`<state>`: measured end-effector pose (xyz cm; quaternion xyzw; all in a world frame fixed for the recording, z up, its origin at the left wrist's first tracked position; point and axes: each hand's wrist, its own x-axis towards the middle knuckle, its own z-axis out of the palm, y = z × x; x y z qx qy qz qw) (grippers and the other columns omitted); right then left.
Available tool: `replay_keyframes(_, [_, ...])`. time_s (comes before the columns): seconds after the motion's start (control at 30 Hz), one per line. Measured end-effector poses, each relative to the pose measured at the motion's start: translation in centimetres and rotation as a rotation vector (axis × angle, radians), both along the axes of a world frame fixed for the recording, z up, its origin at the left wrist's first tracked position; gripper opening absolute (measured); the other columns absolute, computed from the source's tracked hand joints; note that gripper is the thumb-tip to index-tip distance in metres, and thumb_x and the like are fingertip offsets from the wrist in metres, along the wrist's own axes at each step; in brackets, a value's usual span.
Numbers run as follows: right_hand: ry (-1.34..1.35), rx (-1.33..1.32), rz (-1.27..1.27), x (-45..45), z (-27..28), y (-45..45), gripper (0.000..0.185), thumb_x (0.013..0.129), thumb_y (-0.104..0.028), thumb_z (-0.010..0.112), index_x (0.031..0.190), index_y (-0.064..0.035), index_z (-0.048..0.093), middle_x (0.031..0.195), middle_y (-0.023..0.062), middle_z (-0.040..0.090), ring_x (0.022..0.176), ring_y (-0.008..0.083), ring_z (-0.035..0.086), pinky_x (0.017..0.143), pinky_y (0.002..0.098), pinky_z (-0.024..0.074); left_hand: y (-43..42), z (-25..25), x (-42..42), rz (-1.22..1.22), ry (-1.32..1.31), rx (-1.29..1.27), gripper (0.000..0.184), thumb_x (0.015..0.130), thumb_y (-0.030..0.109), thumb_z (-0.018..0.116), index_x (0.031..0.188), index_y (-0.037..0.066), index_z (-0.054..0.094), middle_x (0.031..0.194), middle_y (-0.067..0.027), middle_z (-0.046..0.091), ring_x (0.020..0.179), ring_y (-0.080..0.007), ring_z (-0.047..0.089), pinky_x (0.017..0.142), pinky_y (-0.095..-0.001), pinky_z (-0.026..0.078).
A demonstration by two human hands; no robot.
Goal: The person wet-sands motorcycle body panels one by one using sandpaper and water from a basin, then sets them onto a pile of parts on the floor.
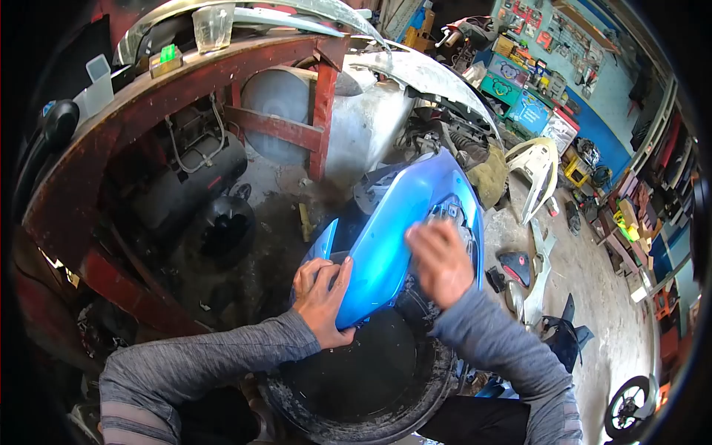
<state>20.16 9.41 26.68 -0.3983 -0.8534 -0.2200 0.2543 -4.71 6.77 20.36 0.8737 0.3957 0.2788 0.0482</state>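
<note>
A glossy blue motorcycle body panel (393, 222) is tilted over a round black tub (278, 397) of dark water. My left hand (322, 297) grips the panel's lower left edge, its fingers wrapped over the side. At the panel's right side is my right hand (443, 263), slightly blurred, with its fingers bent and pressed together. Whether it touches the surface I cannot tell, and anything inside the fingers is hidden.
A red metal frame bench (282, 130) stands at the left, with a clear plastic cup (213, 28) on top. Beneath it sits a dark tank (193, 174). Loose fairing parts (534, 282) lie on the floor at the right. A wheel (628, 406) is at lower right.
</note>
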Motion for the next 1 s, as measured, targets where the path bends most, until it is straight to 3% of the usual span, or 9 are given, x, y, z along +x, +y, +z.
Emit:
replay_keyframes(0.1, [0.084, 0.069, -0.106, 0.7, -0.1, 1.9, 0.039, 0.067, 0.000, 0.058, 0.106, 0.0003, 0.060, 0.111, 0.0125, 0.056, 0.101, 0.0318, 0.049, 0.096, 0.0465, 0.0393, -0.1, -0.2, 0.3, -0.025, -0.023, -0.010, 0.109, 0.049, 0.030, 0.078, 0.137, -0.003, 0.023, 0.121, -0.0188, 0.035, 0.117, -0.0358, 0.028, 0.099, -0.0518, 0.023])
replay_keyframes(0.17, [0.021, 0.032, -0.005, -1.1, -1.0, -0.6, 0.040, 0.066, 0.004, 0.059, 0.105, -0.0018, 0.063, 0.109, 0.0120, 0.060, 0.102, 0.0322, 0.051, 0.092, 0.0419, 0.0425, 0.0, -0.2, 0.2, -0.003, -0.018, 0.005, 0.108, 0.049, 0.029, 0.077, 0.137, -0.004, 0.024, 0.120, -0.0193, 0.036, 0.116, -0.0360, 0.029, 0.099, -0.0516, 0.023])
replay_keyframes(0.37, [0.210, 0.038, -0.158, -0.1, -1.0, 2.2, 0.047, 0.065, 0.002, 0.061, 0.111, -0.0046, 0.061, 0.111, 0.0129, 0.057, 0.104, 0.0312, 0.051, 0.096, 0.0470, 0.0397, -0.2, -0.8, 0.1, -0.013, -0.047, 0.002, 0.108, 0.050, 0.029, 0.077, 0.138, -0.002, 0.023, 0.119, -0.0185, 0.037, 0.116, -0.0365, 0.030, 0.101, -0.0527, 0.020])
replay_keyframes(0.47, [0.085, 0.051, 0.023, -1.6, -1.7, -0.4, 0.041, 0.068, 0.001, 0.058, 0.108, -0.0032, 0.061, 0.111, 0.0134, 0.056, 0.102, 0.0321, 0.050, 0.091, 0.0428, 0.0428, -0.2, -0.8, -0.2, 0.006, -0.017, 0.009, 0.109, 0.047, 0.029, 0.078, 0.136, -0.004, 0.025, 0.122, -0.0171, 0.037, 0.116, -0.0359, 0.030, 0.101, -0.0497, 0.022])
replay_keyframes(0.63, [0.132, -0.012, -0.127, -0.5, -0.6, 1.7, 0.046, 0.065, 0.002, 0.060, 0.111, -0.0040, 0.061, 0.111, 0.0105, 0.057, 0.104, 0.0289, 0.050, 0.096, 0.0465, 0.0398, -0.4, -0.7, 0.1, 0.012, -0.021, -0.023, 0.110, 0.047, 0.029, 0.078, 0.137, -0.004, 0.024, 0.122, -0.0175, 0.037, 0.116, -0.0362, 0.030, 0.102, -0.0499, 0.021])
replay_keyframes(0.77, [0.027, 0.034, 0.066, -0.9, -1.4, 1.0, 0.042, 0.066, 0.002, 0.058, 0.108, -0.0024, 0.061, 0.107, 0.0103, 0.058, 0.101, 0.0297, 0.050, 0.092, 0.0417, 0.0427, -0.2, -1.0, -0.2, 0.025, -0.017, -0.011, 0.110, 0.046, 0.028, 0.078, 0.137, -0.004, 0.024, 0.121, -0.0176, 0.038, 0.115, -0.0365, 0.030, 0.101, -0.0498, 0.022])
replay_keyframes(0.83, [0.114, 0.019, -0.117, 0.1, -0.5, 3.3, 0.046, 0.064, 0.003, 0.059, 0.110, -0.0042, 0.062, 0.108, 0.0090, 0.059, 0.103, 0.0279, 0.050, 0.096, 0.0431, 0.0409, -0.3, -1.2, 0.1, 0.008, -0.037, -0.010, 0.110, 0.046, 0.028, 0.078, 0.137, -0.004, 0.024, 0.121, -0.0175, 0.038, 0.115, -0.0367, 0.030, 0.100, -0.0496, 0.023])
replay_keyframes(0.9, [0.102, 0.035, -0.118, 0.1, -0.7, 2.1, 0.048, 0.062, 0.004, 0.060, 0.110, -0.0045, 0.062, 0.110, 0.0084, 0.059, 0.105, 0.0277, 0.051, 0.097, 0.0435, 0.0410, -0.4, -0.7, 0.1, 0.019, -0.035, -0.019, 0.110, 0.046, 0.028, 0.078, 0.137, -0.004, 0.024, 0.121, -0.0173, 0.038, 0.114, -0.0365, 0.031, 0.100, -0.0495, 0.024])
replay_keyframes(1.0, [0.041, 0.040, 0.088, -0.3, -1.8, 0.9, 0.045, 0.062, 0.004, 0.059, 0.107, -0.0028, 0.062, 0.110, 0.0091, 0.059, 0.104, 0.0293, 0.051, 0.092, 0.0417, 0.0435, -0.2, -1.0, -0.2, 0.018, -0.040, -0.002, 0.110, 0.046, 0.028, 0.078, 0.137, -0.003, 0.026, 0.121, -0.0169, 0.038, 0.115, -0.0361, 0.030, 0.100, -0.0492, 0.024])
